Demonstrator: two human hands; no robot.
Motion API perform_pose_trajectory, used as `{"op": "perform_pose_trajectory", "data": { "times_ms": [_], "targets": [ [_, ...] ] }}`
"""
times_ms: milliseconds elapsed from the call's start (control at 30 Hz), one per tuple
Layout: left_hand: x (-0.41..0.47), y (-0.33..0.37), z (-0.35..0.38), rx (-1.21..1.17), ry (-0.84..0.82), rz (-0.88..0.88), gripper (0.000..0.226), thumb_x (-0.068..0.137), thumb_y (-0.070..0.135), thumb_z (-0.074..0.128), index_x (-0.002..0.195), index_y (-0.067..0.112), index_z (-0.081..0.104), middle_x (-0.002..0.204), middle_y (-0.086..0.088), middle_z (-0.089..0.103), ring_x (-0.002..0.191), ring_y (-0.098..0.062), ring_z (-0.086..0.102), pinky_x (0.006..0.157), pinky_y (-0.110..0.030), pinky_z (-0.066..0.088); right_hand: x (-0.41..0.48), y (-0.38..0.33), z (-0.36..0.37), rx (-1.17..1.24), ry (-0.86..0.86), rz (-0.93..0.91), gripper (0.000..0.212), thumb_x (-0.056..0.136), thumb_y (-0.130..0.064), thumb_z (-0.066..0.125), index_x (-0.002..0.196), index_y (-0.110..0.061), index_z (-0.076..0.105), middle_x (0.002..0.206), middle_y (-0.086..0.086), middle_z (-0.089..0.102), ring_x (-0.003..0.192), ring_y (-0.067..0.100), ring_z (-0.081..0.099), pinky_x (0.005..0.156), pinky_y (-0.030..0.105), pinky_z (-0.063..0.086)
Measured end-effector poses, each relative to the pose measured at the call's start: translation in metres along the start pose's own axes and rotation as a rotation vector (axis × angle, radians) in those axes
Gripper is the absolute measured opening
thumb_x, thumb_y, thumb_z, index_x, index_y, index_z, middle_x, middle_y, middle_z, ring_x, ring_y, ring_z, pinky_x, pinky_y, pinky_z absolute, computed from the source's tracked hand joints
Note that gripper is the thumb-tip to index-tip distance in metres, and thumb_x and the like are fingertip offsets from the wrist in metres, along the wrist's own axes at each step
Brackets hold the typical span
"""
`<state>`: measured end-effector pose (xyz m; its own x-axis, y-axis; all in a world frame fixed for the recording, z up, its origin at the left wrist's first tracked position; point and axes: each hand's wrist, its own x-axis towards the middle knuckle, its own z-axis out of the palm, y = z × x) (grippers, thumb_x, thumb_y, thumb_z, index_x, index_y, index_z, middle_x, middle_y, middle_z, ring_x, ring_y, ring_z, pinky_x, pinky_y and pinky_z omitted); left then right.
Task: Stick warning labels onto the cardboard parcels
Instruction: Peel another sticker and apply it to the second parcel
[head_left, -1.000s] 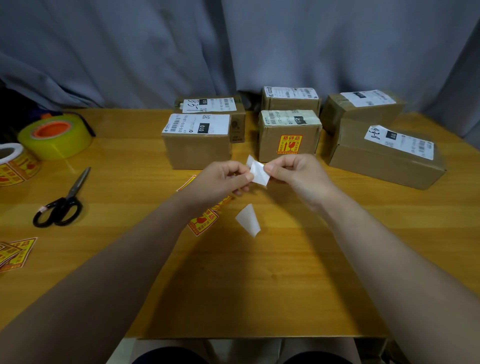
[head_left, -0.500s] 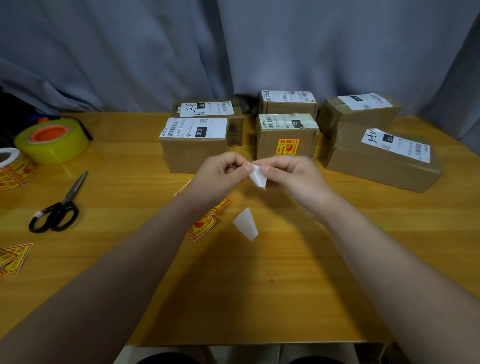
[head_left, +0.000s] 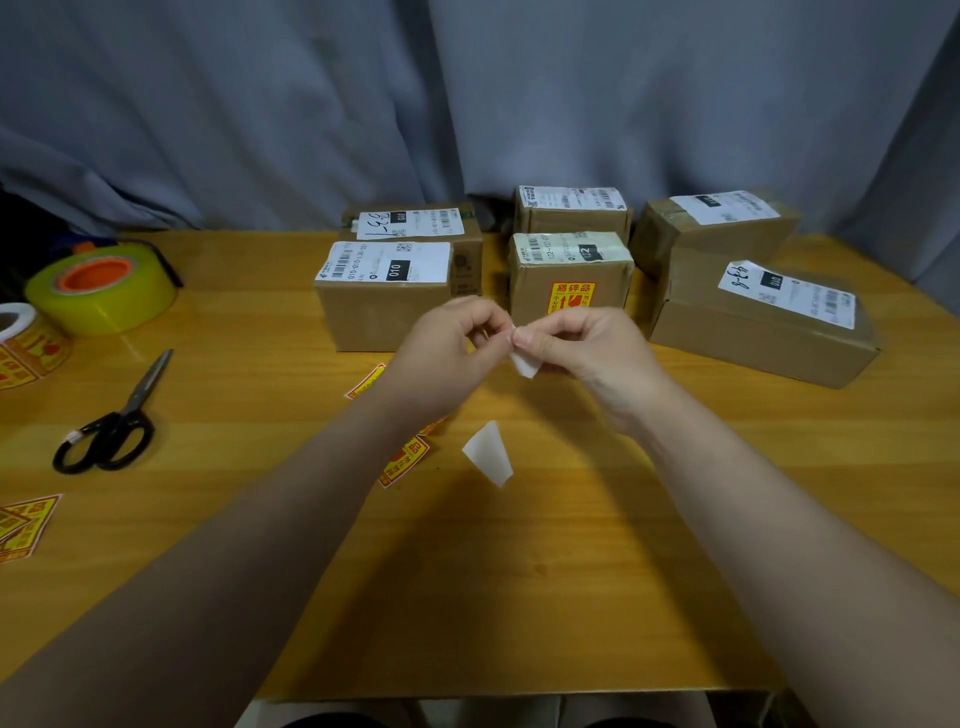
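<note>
My left hand (head_left: 447, 353) and my right hand (head_left: 582, 348) meet above the table's middle, both pinching one small warning label (head_left: 523, 362) whose white back faces me. Behind them stand several cardboard parcels: a plain-fronted parcel (head_left: 384, 296) at the left, and a parcel (head_left: 570, 275) with a yellow-red warning label (head_left: 572, 297) on its front. A large parcel (head_left: 763, 317) lies at the right. Loose warning labels (head_left: 402, 460) lie under my left forearm.
A white backing scrap (head_left: 488, 453) lies on the wooden table (head_left: 519, 571). At the left are black scissors (head_left: 111, 428), a yellow tape roll (head_left: 101, 288), a roll of warning labels (head_left: 26, 345) and more cut labels (head_left: 23, 525). A grey curtain hangs behind.
My hands have drawn closer together and a little farther from me, and the white label between them shows less, now hanging below my fingertips.
</note>
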<state>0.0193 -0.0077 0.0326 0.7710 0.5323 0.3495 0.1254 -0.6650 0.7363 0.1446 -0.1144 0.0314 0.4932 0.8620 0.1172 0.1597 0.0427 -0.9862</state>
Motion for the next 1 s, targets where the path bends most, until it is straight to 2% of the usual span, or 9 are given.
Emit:
{"op": "perform_pose_trajectory", "data": {
  "times_ms": [133,233,400,567,633,733,800,900,1000],
  "targets": [
    [-0.002,-0.001,0.000,-0.012,0.007,0.001,0.009,0.089,0.015,0.060,0.084,0.009,0.065,0.081,0.006,0.055,0.067,0.001,0.045,0.062,-0.007,0.036,0.000,-0.002,0.001,0.007,0.025,0.038,0.005,0.079,-0.012,0.073,0.077,-0.009,0.070,0.063,-0.006,0.068,0.060,0.002,0.062,0.058,0.014,0.047],
    [-0.005,0.000,0.002,-0.131,0.017,-0.042,0.012,0.090,0.014,0.059,0.086,0.005,0.065,0.079,0.002,0.056,0.070,-0.004,0.046,0.066,-0.014,0.038,0.000,0.000,0.009,0.067,0.075,0.074,0.009,0.082,-0.014,0.070,0.074,-0.011,0.069,0.063,-0.003,0.067,0.062,0.006,0.060,0.062,0.020,0.048],
    [-0.007,0.002,0.002,-0.299,0.034,-0.114,0.015,0.091,0.013,0.058,0.089,-0.001,0.064,0.086,-0.026,0.060,0.077,-0.021,0.050,0.073,-0.029,0.044,0.001,-0.001,0.018,0.135,0.135,0.122,0.018,0.087,-0.017,0.065,0.070,-0.011,0.066,0.066,0.004,0.063,0.065,0.013,0.057,0.066,0.026,0.046],
    [-0.008,0.005,0.004,-0.388,0.063,-0.179,0.013,0.092,0.010,0.055,0.092,-0.001,0.063,0.078,-0.007,0.060,0.073,-0.009,0.052,0.065,-0.008,0.041,0.002,-0.002,0.023,0.216,0.223,0.123,0.022,0.089,-0.017,0.063,0.067,-0.013,0.065,0.060,0.000,0.062,0.061,0.012,0.055,0.060,0.022,0.046],
    [-0.008,0.004,0.005,-0.428,0.074,-0.205,0.014,0.092,0.011,0.054,0.094,0.000,0.064,0.082,-0.008,0.062,0.075,-0.008,0.055,0.067,-0.010,0.043,0.002,0.001,0.023,0.194,0.250,0.091,0.019,0.089,-0.018,0.063,0.071,-0.012,0.066,0.068,0.006,0.062,0.066,0.017,0.053,0.062,0.024,0.045],
    [-0.007,0.001,0.005,-0.489,0.047,-0.272,0.029,0.096,0.026,0.049,0.097,0.002,0.065,0.087,-0.006,0.066,0.081,-0.008,0.059,0.074,-0.021,0.046,0.001,0.004,0.022,0.088,0.243,0.007,0.013,0.090,-0.014,0.061,0.080,-0.011,0.067,0.072,0.005,0.062,0.067,0.012,0.055,0.061,0.022,0.046],
    [-0.006,0.002,0.005,-0.478,0.029,-0.285,0.037,0.095,0.033,0.048,0.098,0.000,0.065,0.084,-0.003,0.065,0.077,-0.004,0.060,0.072,-0.019,0.045,0.001,0.004,0.022,0.015,0.216,-0.058,0.011,0.090,-0.012,0.060,0.083,-0.012,0.068,0.077,0.005,0.065,0.072,0.012,0.059,0.066,0.025,0.051],
    [-0.006,0.004,0.006,-0.446,0.069,-0.242,0.022,0.095,0.017,0.051,0.097,-0.003,0.060,0.077,-0.001,0.062,0.064,0.005,0.056,0.061,-0.007,0.042,0.001,0.005,0.023,-0.025,0.190,-0.098,0.013,0.091,-0.012,0.059,0.087,-0.018,0.070,0.085,0.003,0.069,0.085,0.015,0.062,0.080,0.034,0.053],
    [-0.006,0.003,0.008,-0.465,0.105,-0.237,0.015,0.095,0.011,0.049,0.094,-0.001,0.058,0.078,-0.003,0.060,0.061,0.005,0.055,0.058,-0.006,0.040,0.002,0.007,0.024,-0.002,0.143,-0.084,0.015,0.092,-0.013,0.058,0.093,-0.019,0.071,0.088,0.000,0.070,0.088,0.014,0.063,0.082,0.033,0.052]
  ]
}}
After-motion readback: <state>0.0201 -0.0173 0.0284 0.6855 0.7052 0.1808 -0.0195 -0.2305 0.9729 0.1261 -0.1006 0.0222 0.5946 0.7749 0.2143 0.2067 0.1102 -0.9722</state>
